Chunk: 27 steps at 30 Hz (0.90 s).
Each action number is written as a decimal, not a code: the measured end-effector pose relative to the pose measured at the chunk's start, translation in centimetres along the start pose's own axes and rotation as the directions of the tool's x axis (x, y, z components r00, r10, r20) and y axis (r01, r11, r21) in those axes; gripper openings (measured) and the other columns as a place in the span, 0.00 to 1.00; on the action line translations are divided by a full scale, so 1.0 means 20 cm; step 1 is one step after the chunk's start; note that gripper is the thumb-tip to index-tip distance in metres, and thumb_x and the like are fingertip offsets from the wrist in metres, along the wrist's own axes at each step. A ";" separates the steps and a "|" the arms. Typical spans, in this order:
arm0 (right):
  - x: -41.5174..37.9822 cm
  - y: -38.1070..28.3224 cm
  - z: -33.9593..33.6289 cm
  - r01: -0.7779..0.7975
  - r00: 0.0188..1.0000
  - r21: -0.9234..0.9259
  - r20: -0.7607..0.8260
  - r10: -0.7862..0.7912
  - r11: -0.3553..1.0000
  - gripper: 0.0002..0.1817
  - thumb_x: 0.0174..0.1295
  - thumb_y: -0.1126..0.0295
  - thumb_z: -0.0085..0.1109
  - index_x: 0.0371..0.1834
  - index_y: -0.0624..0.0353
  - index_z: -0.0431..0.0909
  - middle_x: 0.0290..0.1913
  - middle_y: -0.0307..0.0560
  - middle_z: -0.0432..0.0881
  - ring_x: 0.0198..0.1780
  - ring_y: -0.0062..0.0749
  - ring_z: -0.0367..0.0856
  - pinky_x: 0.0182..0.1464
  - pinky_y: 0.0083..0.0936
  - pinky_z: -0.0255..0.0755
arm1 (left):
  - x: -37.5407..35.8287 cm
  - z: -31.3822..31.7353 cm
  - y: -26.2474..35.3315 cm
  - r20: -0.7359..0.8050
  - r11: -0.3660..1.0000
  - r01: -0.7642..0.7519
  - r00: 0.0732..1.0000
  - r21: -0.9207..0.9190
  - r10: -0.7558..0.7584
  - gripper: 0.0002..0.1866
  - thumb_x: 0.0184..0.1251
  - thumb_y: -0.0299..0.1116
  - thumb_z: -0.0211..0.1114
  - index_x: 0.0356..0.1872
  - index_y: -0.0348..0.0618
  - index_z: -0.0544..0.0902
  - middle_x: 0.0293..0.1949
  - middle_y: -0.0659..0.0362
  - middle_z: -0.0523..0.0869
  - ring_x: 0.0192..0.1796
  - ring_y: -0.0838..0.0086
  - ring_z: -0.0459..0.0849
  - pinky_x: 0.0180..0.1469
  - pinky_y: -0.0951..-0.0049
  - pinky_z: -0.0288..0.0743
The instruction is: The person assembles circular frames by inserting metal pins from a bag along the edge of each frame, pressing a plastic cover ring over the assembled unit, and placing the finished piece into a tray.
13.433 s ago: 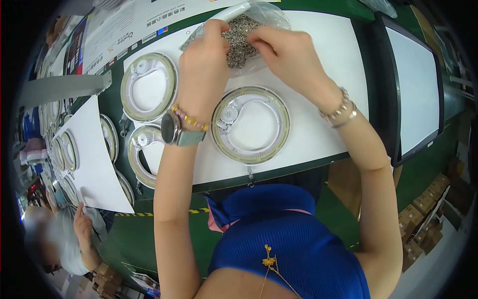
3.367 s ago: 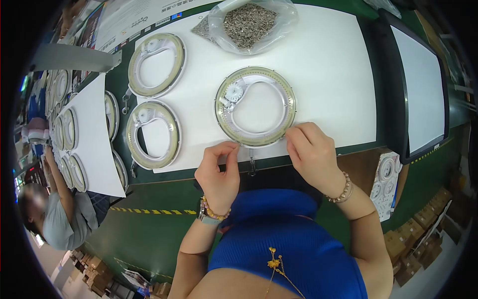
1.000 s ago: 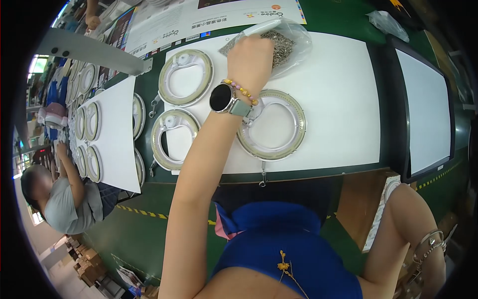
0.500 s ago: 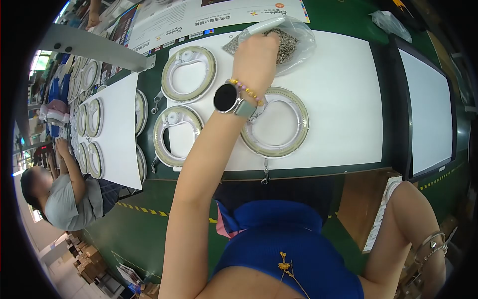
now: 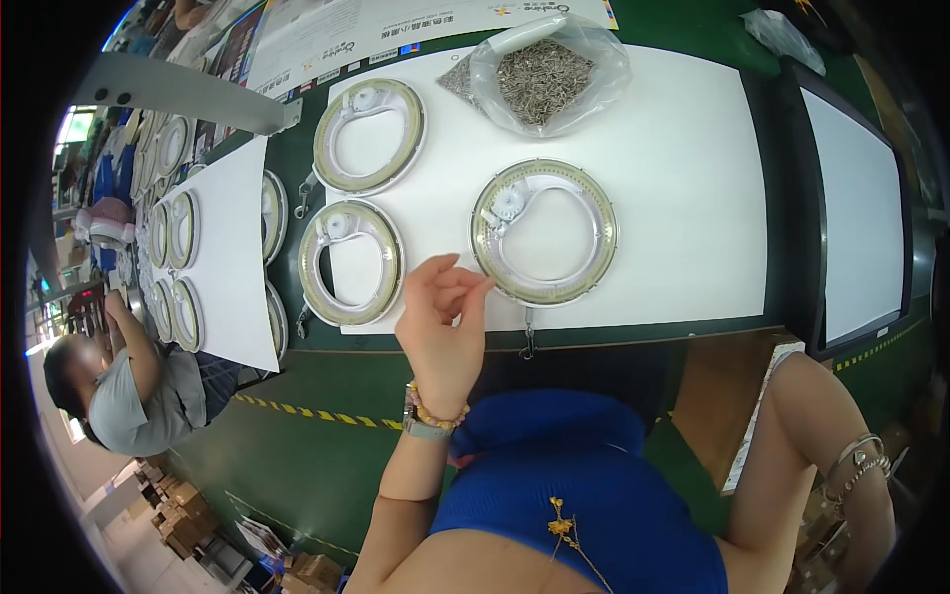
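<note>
My left hand, with a strap and beads at the wrist, is at the lower left edge of a ring-shaped white lamp part. Thumb and forefinger are pinched together; whatever is between them is too small to make out. The ring lies flat on a white board, its small geared piece at the upper left inside. Behind it lies an open clear bag of small metal screws. My right arm is bent at the far right, with bangles; its fingers cannot be made out.
Two similar rings, an upper one and a lower one, lie at the left. A metal bar juts in above them. A black-framed panel stands at the right. Another person sits at the left near more rings.
My left hand has come out of the screw bag and moved down toward me, to the near ring's lower left edge. The screws and the ring's geared piece are now uncovered.
</note>
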State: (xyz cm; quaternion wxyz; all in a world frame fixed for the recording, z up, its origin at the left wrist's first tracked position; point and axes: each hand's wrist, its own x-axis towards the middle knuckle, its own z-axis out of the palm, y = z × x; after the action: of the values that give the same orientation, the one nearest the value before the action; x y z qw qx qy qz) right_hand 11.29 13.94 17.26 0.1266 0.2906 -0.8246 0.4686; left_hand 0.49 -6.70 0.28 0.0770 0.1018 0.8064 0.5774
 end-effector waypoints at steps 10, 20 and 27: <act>-0.02 -0.03 0.02 0.002 1.000 -0.010 -0.012 -0.002 1.000 0.17 0.63 0.53 0.55 0.31 0.58 0.72 0.16 0.33 0.68 0.17 0.19 0.70 0.47 0.46 0.73 | -0.08 0.05 -0.14 -0.020 0.994 -0.053 0.998 0.100 0.055 0.14 0.60 0.21 0.66 0.44 0.35 0.71 0.32 0.54 0.88 0.35 0.69 0.88 0.40 0.74 0.79; -0.08 0.04 -0.12 0.074 0.986 0.138 -0.160 -0.051 0.988 0.19 0.65 0.51 0.54 0.32 0.58 0.72 0.15 0.32 0.67 0.16 0.17 0.69 0.50 0.48 0.73 | -0.06 0.03 -0.01 0.100 0.854 -0.253 0.967 0.454 0.233 0.15 0.59 0.23 0.66 0.45 0.36 0.71 0.27 0.52 0.85 0.33 0.61 0.87 0.35 0.68 0.78; 0.13 0.49 -0.44 0.230 0.898 0.465 -0.441 -0.002 0.855 0.20 0.66 0.49 0.54 0.32 0.57 0.72 0.14 0.31 0.67 0.16 0.16 0.69 0.51 0.49 0.73 | 0.02 -0.03 0.09 0.332 0.856 -0.185 0.943 0.483 0.016 0.16 0.62 0.24 0.60 0.51 0.39 0.72 0.28 0.50 0.85 0.32 0.56 0.85 0.33 0.61 0.77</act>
State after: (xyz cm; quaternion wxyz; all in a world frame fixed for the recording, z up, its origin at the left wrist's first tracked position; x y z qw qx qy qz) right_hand 2.85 24.24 16.35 0.2510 0.2550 -0.6052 0.7112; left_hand 0.14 -6.67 2.23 0.1452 0.2521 0.9002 0.3241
